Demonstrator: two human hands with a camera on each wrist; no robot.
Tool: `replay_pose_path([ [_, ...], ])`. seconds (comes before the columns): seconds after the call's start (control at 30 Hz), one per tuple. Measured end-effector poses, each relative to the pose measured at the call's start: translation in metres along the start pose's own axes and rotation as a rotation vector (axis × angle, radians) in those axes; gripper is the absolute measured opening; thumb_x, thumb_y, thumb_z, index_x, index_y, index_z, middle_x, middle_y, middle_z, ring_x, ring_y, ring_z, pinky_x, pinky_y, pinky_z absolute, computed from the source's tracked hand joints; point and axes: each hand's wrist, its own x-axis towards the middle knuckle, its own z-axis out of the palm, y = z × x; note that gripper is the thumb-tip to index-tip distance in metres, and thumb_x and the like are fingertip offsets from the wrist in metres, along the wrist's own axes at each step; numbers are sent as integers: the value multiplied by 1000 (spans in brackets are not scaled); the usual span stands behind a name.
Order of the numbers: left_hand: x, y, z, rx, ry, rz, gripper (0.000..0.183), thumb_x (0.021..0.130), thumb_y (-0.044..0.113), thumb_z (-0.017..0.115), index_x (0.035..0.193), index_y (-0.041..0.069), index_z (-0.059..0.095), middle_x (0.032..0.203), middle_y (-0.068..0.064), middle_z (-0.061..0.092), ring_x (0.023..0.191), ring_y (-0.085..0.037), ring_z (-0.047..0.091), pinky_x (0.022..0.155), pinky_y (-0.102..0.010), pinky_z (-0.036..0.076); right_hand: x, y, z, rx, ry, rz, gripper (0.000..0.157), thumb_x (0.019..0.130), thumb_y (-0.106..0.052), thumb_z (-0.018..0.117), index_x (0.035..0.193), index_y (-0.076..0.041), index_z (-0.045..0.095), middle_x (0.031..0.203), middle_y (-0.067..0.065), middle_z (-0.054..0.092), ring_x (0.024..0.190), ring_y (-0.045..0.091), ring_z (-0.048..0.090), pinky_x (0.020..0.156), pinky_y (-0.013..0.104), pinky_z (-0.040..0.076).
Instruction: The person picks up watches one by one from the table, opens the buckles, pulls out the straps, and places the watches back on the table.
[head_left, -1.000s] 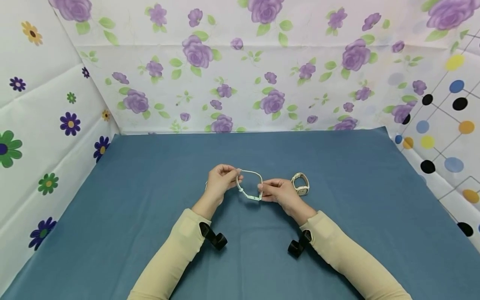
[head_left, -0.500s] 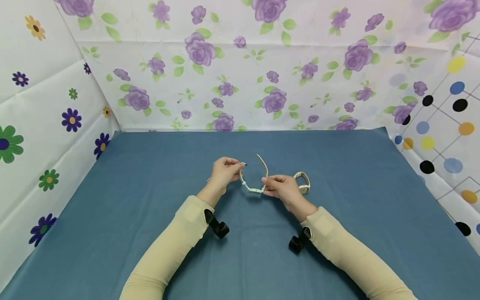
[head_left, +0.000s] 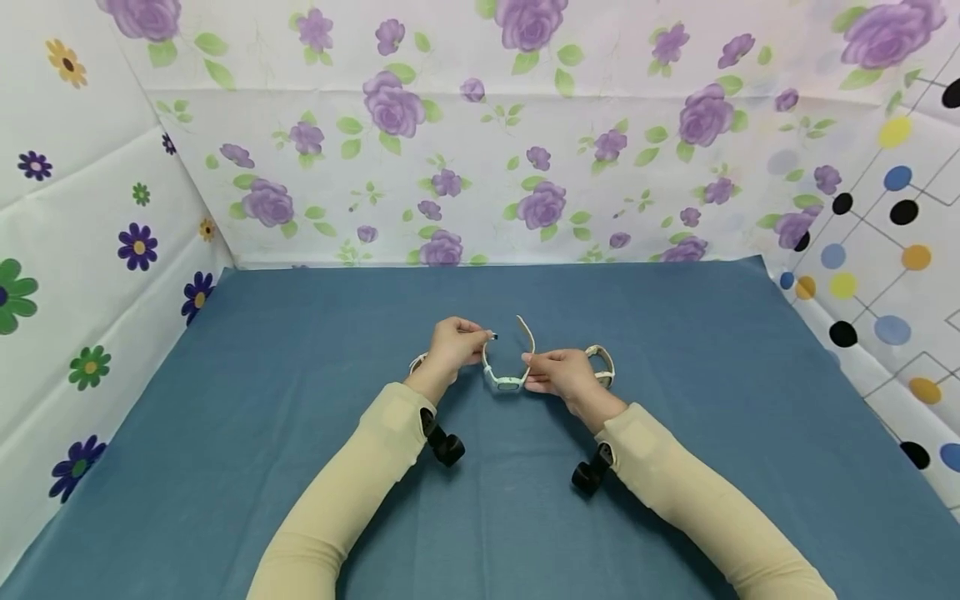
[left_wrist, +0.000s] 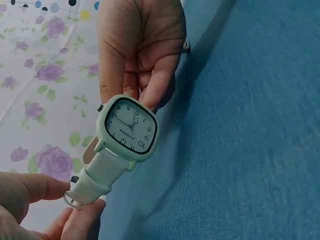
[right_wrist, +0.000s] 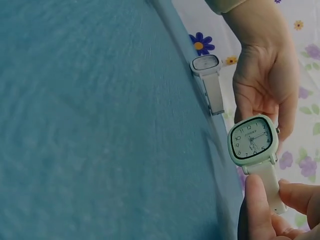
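Observation:
A pale green wristwatch [head_left: 507, 384] with a squarish case hangs between both hands, its strap undone and forming a loop with a gap at the top. My left hand [head_left: 452, 350] pinches the buckle end of the strap. My right hand [head_left: 562, 375] pinches the other strap length near the case. In the left wrist view the watch dial [left_wrist: 131, 125] shows plainly, with the metal buckle [left_wrist: 74, 201] at my left fingertips. The free strap end [head_left: 523, 323] points up and away from my right fingers.
A cream watch [head_left: 609, 367] stands on the blue cloth [head_left: 675, 333] just right of my right hand. Behind my left wrist is a whitish watch [right_wrist: 206, 64], mostly hidden in the head view. Patterned sheets [head_left: 330, 167] rise at the back and sides.
The strap looked like a closed ring a second ago; its free end has come away from my left fingers. The dial has since tilted more into the head view.

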Motion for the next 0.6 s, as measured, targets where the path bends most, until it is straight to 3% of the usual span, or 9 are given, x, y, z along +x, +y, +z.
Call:
replay_pose_path([
  [0.23,6,-1,3,34,-7,-32,21,94,11,60,110,-3,59,111,-20,60,101,-29,63,85,-37,56,3,-5,-1,-110,-15,-3,38,96,-20,59,117,11,60,106,25,64,68,10,66,71,27,59],
  [0.47,11,-3,6,70,-18,-40,20,93,11,60,108,-3,62,113,-20,61,102,-29,64,84,-37,57,7,-6,-1,-155,11,22,36,95,-21,60,109,11,63,80,12,63,61,12,63,68,27,59],
  [0.6,13,-5,6,97,-10,-29,19,93,10,61,105,-3,64,111,-19,62,100,-29,64,82,-36,57,10,-5,0,-161,12,29,35,95,-21,60,110,11,63,80,12,63,60,12,63,67,28,60],
])
